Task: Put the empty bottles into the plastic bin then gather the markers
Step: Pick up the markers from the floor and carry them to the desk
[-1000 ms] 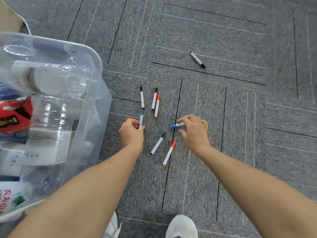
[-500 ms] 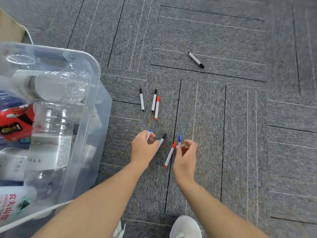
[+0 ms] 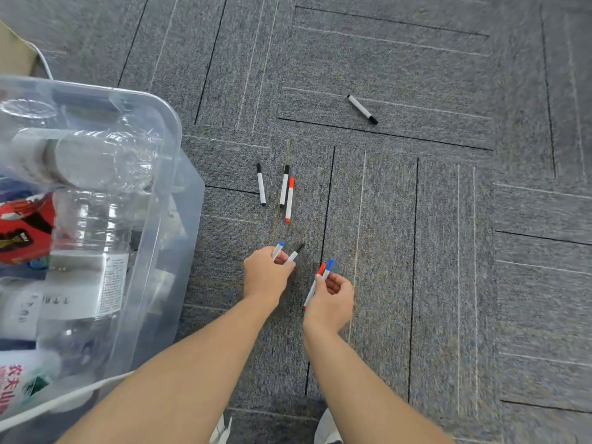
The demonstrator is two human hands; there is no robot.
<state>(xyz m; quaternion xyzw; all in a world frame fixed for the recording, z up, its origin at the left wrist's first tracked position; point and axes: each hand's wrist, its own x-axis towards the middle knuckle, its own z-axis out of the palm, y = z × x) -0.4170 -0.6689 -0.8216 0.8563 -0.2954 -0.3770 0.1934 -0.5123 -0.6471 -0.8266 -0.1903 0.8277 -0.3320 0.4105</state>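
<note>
My left hand (image 3: 267, 277) is closed around two markers, one with a blue cap (image 3: 278, 249) and one with a black cap (image 3: 296, 252). In my right hand (image 3: 330, 301) I hold a red-capped marker (image 3: 314, 288) and a blue-capped marker (image 3: 328, 267) together. On the carpet ahead lie three markers side by side: a black one (image 3: 261, 184), another black one (image 3: 283, 185) and a red one (image 3: 289, 200). Farther off to the right lies a lone black marker (image 3: 362, 109). The clear plastic bin (image 3: 166, 174) at the left holds several empty bottles (image 3: 89, 161).
Grey carpet tiles (image 3: 448, 251) cover the floor. A cardboard edge (image 3: 16, 49) shows at the upper left behind the bin. My white shoes (image 3: 326, 427) are at the bottom edge, below my arms.
Both hands pulled back toward me with a blue marker each. The left hand then took up the black-capped marker and the right hand the red-capped one from the carpet between them.
</note>
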